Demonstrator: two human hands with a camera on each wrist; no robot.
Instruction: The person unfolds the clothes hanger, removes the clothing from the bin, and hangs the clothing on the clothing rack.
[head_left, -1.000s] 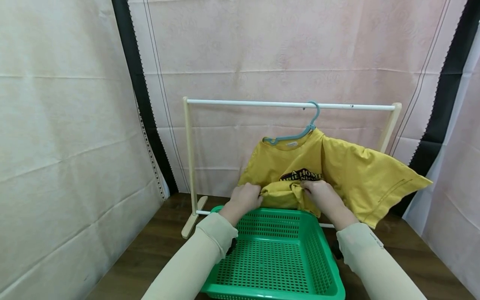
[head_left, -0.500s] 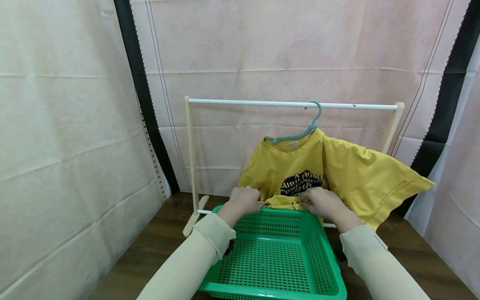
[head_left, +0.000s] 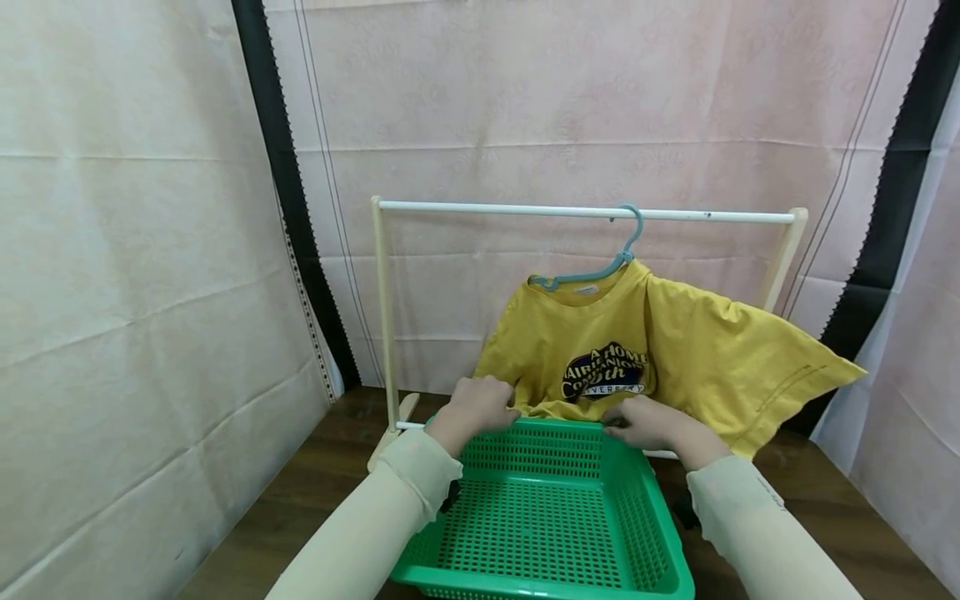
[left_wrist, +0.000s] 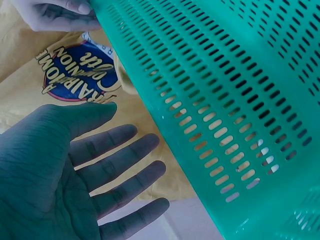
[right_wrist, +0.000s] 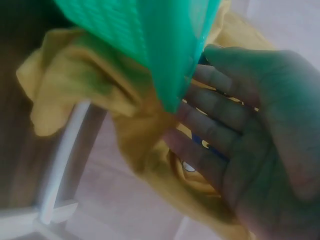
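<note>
A yellow T-shirt (head_left: 577, 321) with a dark printed logo hangs from a blue hanger (head_left: 596, 273). Its right-hand sleeve side spreads outward, and its lower part drops behind the green basket (head_left: 540, 517). My left hand (head_left: 478, 408) is at the basket's far rim; in the left wrist view its fingers (left_wrist: 132, 182) are spread and hold nothing. Near the far right corner of the same rim is my right hand (head_left: 648, 425). The right wrist view, rather blurred, shows this hand's fingers (right_wrist: 205, 122) extended beside the rim, in front of the shirt; contact is hard to judge.
A clothes rack with a white top bar (head_left: 487, 207) and cream posts (head_left: 384, 317) stands behind the basket on a dark wooden table (head_left: 277, 525). Pale cloth walls (head_left: 150, 250) with black edging surround the table.
Both hands have let go of the bunched shirt hem and lowered to the basket's rim. The hem has dropped behind the basket, exposing more of the logo.
</note>
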